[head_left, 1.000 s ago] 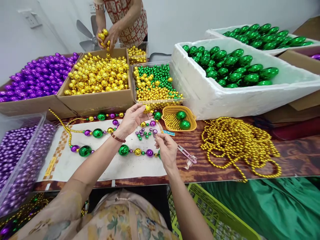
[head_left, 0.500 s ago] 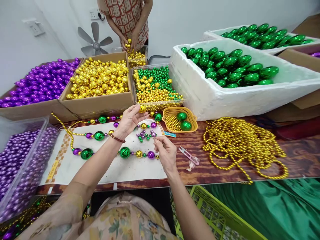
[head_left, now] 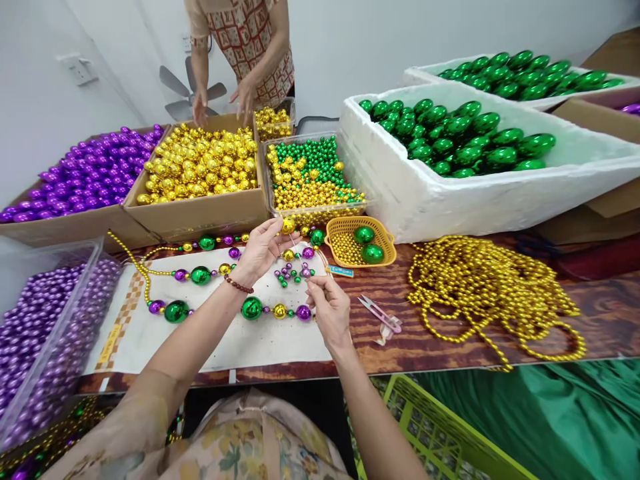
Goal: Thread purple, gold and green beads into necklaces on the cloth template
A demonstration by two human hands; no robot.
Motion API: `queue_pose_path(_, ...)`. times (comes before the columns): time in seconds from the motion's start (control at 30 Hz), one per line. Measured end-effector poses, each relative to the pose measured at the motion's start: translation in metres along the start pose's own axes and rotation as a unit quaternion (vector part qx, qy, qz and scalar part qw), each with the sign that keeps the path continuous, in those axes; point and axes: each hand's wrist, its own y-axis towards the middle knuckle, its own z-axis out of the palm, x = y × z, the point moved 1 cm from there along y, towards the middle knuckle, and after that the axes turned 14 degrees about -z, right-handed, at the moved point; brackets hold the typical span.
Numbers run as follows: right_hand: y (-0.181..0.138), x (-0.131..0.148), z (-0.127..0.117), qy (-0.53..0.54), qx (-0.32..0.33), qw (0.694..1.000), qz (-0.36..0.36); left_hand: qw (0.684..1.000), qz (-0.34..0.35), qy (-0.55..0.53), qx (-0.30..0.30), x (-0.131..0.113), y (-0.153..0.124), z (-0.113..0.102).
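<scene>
Between thumb and fingers, my left hand (head_left: 261, 252) pinches a shiny gold bead (head_left: 288, 225) near the rim of a clear bin. A thin pale thread (head_left: 300, 251) runs from that bead down to my right hand (head_left: 330, 308), whose fingertips are closed on it. Below the thread, small purple and green beads (head_left: 287, 275) lie loose on a white cloth (head_left: 220, 347). A bead garland (head_left: 201, 275) of green, purple and gold balls loops around them, with part of it behind my left forearm.
Snips (head_left: 379, 313) and a heap of gold bead chain (head_left: 490, 293) lie at right. An orange basket (head_left: 387, 239), a clear bin (head_left: 370, 200), cardboard boxes (head_left: 200, 210) and a white foam box (head_left: 400, 193) line the back. Across the table stands a co-worker (head_left: 245, 40).
The co-worker's hands have left the small clear container and are now apart above the box of gold balls. My hands have barely moved; the view has shifted slightly.
</scene>
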Motion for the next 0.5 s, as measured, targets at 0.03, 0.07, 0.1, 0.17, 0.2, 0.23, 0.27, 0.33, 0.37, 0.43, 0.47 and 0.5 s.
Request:
queue_pose_path(0.03, 0.0, 0.0, 0.001, 0.003, -0.003, 1.0, 0.005, 1.0, -0.005, 0.004, 0.006, 0.003, -0.001, 0.0)
queue_pose_path(0.07, 0.001, 0.0, 0.002, 0.005, -0.008, 1.0, 0.01, 1.0, -0.014, 0.01, 0.016, 0.008, -0.001, 0.0)
queue_pose_path(0.1, 0.003, 0.0, 0.003, 0.007, -0.014, 1.0, 0.013, 0.999, -0.025, 0.02, 0.029, 0.013, -0.002, 0.0)
queue_pose_path(0.17, 0.008, -0.001, 0.004, 0.006, -0.029, 0.999, 0.017, 0.996, -0.048, 0.046, 0.058, 0.025, -0.004, 0.001)
queue_pose_path(0.2, 0.011, -0.001, 0.004, 0.008, -0.034, 0.999, 0.018, 0.995, -0.053, 0.058, 0.068, 0.029, -0.005, 0.003)
queue_pose_path(0.23, 0.015, -0.002, 0.004, 0.014, -0.033, 0.999, 0.02, 0.994, -0.054, 0.066, 0.072, 0.033, -0.005, 0.005)
queue_pose_path(0.27, 0.018, -0.002, 0.002, 0.024, -0.027, 0.999, 0.024, 0.994, -0.048, 0.071, 0.07, 0.035, -0.005, 0.007)
queue_pose_path(0.33, 0.023, -0.004, -0.004, 0.05, -0.003, 0.998, 0.038, 0.995, -0.032, 0.075, 0.063, 0.035, -0.003, 0.012)
queue_pose_path(0.37, 0.025, -0.004, -0.008, 0.06, 0.005, 0.997, 0.045, 0.994, -0.028, 0.085, 0.065, 0.034, -0.002, 0.015)
queue_pose_path(0.43, 0.029, -0.004, -0.019, 0.067, -0.002, 0.996, 0.057, 0.987, -0.035, 0.13, 0.084, 0.032, 0.004, 0.02)
queue_pose_path(0.47, 0.031, -0.004, -0.025, 0.065, -0.017, 0.996, 0.06, 0.982, -0.041, 0.16, 0.095, 0.032, 0.008, 0.02)
queue_pose_path(0.5, 0.033, -0.004, -0.032, 0.062, -0.038, 0.995, 0.061, 0.975, -0.043, 0.194, 0.101, 0.033, 0.012, 0.019)
